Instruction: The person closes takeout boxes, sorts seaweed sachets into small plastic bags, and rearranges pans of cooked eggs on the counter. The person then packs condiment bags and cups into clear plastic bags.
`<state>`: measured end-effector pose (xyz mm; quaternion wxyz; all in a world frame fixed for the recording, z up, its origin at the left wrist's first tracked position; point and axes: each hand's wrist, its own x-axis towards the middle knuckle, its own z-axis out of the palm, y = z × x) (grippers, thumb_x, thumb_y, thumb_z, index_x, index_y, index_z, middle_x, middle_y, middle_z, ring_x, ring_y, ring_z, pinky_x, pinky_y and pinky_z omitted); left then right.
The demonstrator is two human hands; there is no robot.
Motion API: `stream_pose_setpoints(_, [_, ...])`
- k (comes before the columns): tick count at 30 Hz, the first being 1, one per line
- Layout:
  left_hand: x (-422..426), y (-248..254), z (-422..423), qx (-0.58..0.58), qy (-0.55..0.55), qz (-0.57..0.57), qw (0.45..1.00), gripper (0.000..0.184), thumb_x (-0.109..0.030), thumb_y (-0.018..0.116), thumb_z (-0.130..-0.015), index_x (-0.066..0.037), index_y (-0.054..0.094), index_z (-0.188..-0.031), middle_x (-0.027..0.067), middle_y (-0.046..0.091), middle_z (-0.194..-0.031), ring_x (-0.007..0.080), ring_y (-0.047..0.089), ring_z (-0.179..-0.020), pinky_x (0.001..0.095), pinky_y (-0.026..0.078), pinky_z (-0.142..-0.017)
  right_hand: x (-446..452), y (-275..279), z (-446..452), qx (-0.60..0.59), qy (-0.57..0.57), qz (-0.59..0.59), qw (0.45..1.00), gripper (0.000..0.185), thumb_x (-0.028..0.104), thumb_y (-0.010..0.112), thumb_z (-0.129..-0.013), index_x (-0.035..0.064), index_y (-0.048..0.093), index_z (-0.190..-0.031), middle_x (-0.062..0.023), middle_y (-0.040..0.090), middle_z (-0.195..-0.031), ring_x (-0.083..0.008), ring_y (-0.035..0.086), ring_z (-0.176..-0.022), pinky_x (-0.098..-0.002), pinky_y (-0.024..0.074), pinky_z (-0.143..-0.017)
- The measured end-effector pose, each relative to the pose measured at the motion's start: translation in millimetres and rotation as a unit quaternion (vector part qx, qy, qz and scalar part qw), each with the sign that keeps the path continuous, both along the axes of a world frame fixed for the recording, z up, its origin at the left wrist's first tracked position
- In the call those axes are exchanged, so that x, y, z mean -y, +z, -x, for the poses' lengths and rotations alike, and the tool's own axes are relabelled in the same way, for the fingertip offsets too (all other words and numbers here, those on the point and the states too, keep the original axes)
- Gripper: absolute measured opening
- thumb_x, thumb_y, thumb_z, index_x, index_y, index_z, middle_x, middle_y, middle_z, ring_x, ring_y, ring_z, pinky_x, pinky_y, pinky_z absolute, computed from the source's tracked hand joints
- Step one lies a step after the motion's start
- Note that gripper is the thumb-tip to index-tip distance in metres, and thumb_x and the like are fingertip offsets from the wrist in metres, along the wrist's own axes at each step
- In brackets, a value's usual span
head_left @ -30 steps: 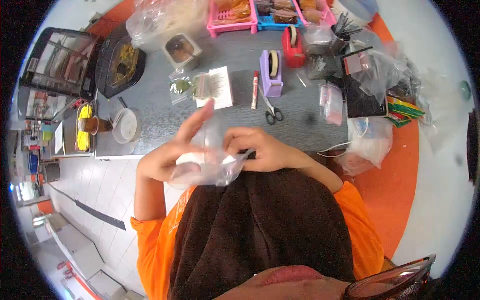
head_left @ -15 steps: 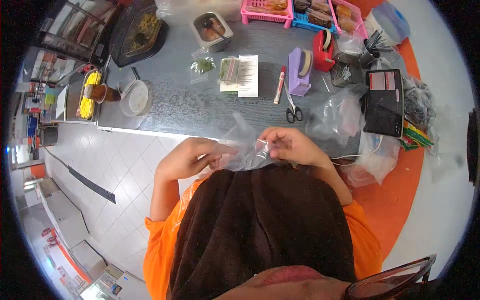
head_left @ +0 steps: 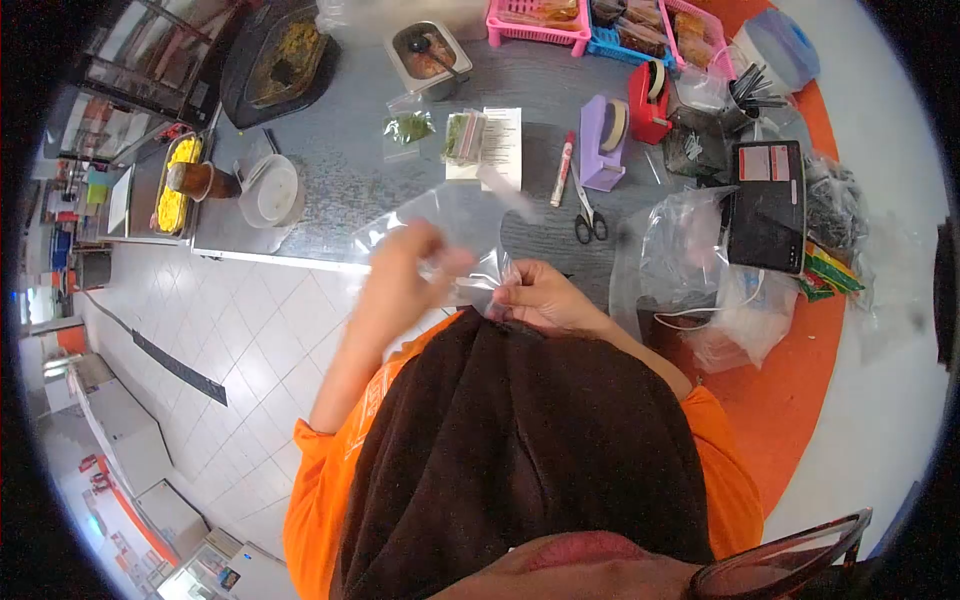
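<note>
**Clear plastic bag (head_left: 470, 225) at near edge of dark table (head_left: 335, 140)**

The bag is spreading in front of the wearer's chest, its upper part overlapping the table. The right hand (head_left: 548, 298) is pinching the bag's right side between thumb and fingers. The left hand (head_left: 405, 270) is showing blurred over the bag's left part; cannot tell whether its fingers are gripping the film.

Beyond the bag, a stack of small packets (head_left: 466, 137) is lying against a printed sheet (head_left: 503, 140); a packet of green contents (head_left: 408, 128) is lying just left. Right of the sheet, a marker (head_left: 563, 170) and scissors (head_left: 588, 222) are lying near a purple tape dispenser (head_left: 602, 150). Farther out, a metal container (head_left: 430, 60) is holding a spoon, and a white tub (head_left: 272, 195) is standing at left.
</note>
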<state>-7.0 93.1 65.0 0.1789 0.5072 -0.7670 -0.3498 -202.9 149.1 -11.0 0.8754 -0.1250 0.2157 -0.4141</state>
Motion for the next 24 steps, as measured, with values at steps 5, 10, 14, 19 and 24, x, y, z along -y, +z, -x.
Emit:
stream_pose_setpoints(5, [-16.3,-18.8,20.2,-0.180,-0.089,0.010,0.980,0.029,-0.022,0.064,-0.078,0.002,0.054,-0.091,0.0158,0.056,-0.087,0.0331,0.055,-0.081,0.0381,0.043,-0.071,-4.4,4.8,-10.7,-0.021,-0.075,0.011,0.997,0.011,0.011,0.058,-0.085,0.0024,0.056,-0.079,-0.0057,0.058,-0.081,-0.0119,0.056,-0.073,-0.0255,0.0465,-0.069])
stream_pose_setpoints(10, [-29.2,-16.9,22.8,-0.045,-0.075,0.101,0.991,0.048,-0.030,0.081,-0.058,-0.001,0.048,-0.075,0.0129,0.052,-0.081,0.0274,0.052,-0.074,0.0342,0.043,-0.063,-2.1,-4.9,-4.4,-0.218,-0.085,0.089,0.968,0.022,0.020,0.052,-0.091,0.0020,0.057,-0.079,-0.0013,0.054,-0.073,-0.0074,0.050,-0.067,-0.0210,0.0421,-0.065])
stream_pose_setpoints(14, [-32.6,-26.9,30.4,-0.112,-0.005,-0.035,0.993,0.038,-0.022,0.078,-0.063,-0.001,0.049,-0.076,0.0119,0.053,-0.077,0.0257,0.054,-0.066,0.0324,0.044,-0.059,-1.5,15.4,-19.5,-0.337,-0.180,0.166,0.909,0.027,0.024,0.053,-0.090,0.0015,0.057,-0.076,0.0017,0.052,-0.067,-0.0054,0.048,-0.064,-0.0203,0.0408,-0.061])
stream_pose_setpoints(19, [-32.5,-40.0,34.6,-0.263,-0.047,0.004,0.964,0.021,-0.008,0.068,-0.074,0.000,0.054,-0.087,0.0115,0.057,-0.082,0.0229,0.058,-0.070,0.0293,0.047,-0.064,-3.5,0.1,3.9,-0.353,-0.139,0.242,0.893,0.025,0.023,0.060,-0.086,-0.0013,0.058,-0.079,0.0019,0.055,-0.071,-0.0058,0.049,-0.068,-0.0208,0.0403,-0.060])
stream_pose_setpoints(24, [-28.1,-47.9,29.0,-0.382,0.026,-0.232,0.894,0.010,-0.005,0.059,-0.081,-0.002,0.055,-0.090,0.0079,0.059,-0.084,0.0207,0.060,-0.080,0.0293,0.048,-0.072,-3.2,6.1,3.5,-0.347,-0.166,0.185,0.904,0.027,0.014,0.065,-0.080,-0.0007,0.050,-0.063,0.0027,0.047,-0.062,-0.0073,0.043,-0.059,-0.0230,0.0350,-0.054])
